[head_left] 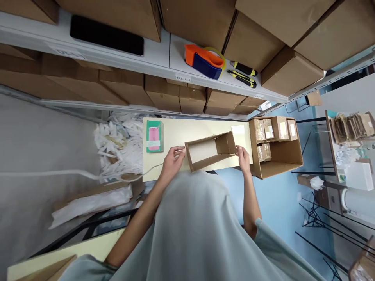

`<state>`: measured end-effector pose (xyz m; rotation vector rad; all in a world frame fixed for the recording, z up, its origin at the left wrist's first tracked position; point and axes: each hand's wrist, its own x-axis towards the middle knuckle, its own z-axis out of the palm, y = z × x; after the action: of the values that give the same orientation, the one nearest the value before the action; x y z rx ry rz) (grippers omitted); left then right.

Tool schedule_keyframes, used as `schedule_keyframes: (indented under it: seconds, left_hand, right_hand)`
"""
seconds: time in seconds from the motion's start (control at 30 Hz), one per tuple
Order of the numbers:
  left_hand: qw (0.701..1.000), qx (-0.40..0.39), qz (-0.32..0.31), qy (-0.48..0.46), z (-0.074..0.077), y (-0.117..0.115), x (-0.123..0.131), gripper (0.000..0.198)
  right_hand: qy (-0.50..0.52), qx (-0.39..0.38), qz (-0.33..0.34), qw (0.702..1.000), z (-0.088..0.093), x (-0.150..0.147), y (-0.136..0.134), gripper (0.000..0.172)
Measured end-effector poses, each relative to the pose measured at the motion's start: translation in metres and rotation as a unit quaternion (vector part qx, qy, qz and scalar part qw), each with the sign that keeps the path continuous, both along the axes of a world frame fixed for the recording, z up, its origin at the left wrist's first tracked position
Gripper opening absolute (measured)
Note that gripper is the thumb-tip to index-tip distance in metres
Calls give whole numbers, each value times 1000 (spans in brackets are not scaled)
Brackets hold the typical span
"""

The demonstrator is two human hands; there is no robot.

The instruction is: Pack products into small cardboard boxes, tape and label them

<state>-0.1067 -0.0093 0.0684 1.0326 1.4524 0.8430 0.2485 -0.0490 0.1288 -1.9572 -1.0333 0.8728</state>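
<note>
An open cardboard box frame [195, 166], long and narrow, sits tilted at the front edge of the pale yellow table [172, 128]; the light surface within it may be the box's base or the tabletop, I cannot tell. My left hand [173, 160] grips its left end with thumb and fingertips. At the opposite end, my right hand [243, 158] pinches the box's right edge. Left of the box lies a green package [157, 127] with a pink cylinder picture on it. A white paper sheet [238, 132] rests on the table behind my right hand.
To the right stands a large open carton [293, 164] with several small taped boxes inside. Above, a metal shelf [161, 50] holds cartons, a black phone-like slab [107, 35], an orange-and-blue tape dispenser [205, 62] and yellow-black cutters [243, 74]. Shredded paper [123, 136] lies left.
</note>
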Motion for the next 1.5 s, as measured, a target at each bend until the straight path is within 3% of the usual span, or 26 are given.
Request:
schedule_keyframes:
  seconds: [0.13,0.27,0.43,0.6,0.87,1.07,1.2,1.3,1.4,1.5]
  left_hand:
    - [993,3,-26,116,36,-31,11,53]
    - [967,38,-20,250,55,-49,37,28]
    - [940,64,21,335,67,-38,57,14]
    - [928,113,4,354,77,-12,57,15]
    - [928,119,-85,344,54,2,74,22]
    - [936,153,-165,271,35,-3,81,45]
    - [938,182,-77,284,27,4,83,71]
    - [925,231,-29,301,22,21,84,87]
    - [922,241,-53,299,12,42,80,65]
    - [928,220,-81,291,-6,55,71,38]
  right_hand:
    - [-58,-13,97,993,31,9,30,59]
    - [-123,-23,171,977,30,10,51,42]
    - [-202,29,182,962,16,16,55,30]
    - [-234,74,150,958,16,24,51,30]
    - [-226,-39,256,939,-1,4,58,35]
    - [-190,-23,311,931,-6,-2,55,44]
    - [-186,-41,236,953,-12,-1,57,56]
    - [-201,11,136,970,-19,-5,68,63]
    - [-220,80,109,966,-28,-7,84,65]
    - [-229,89,131,960,-41,-9,98,59]
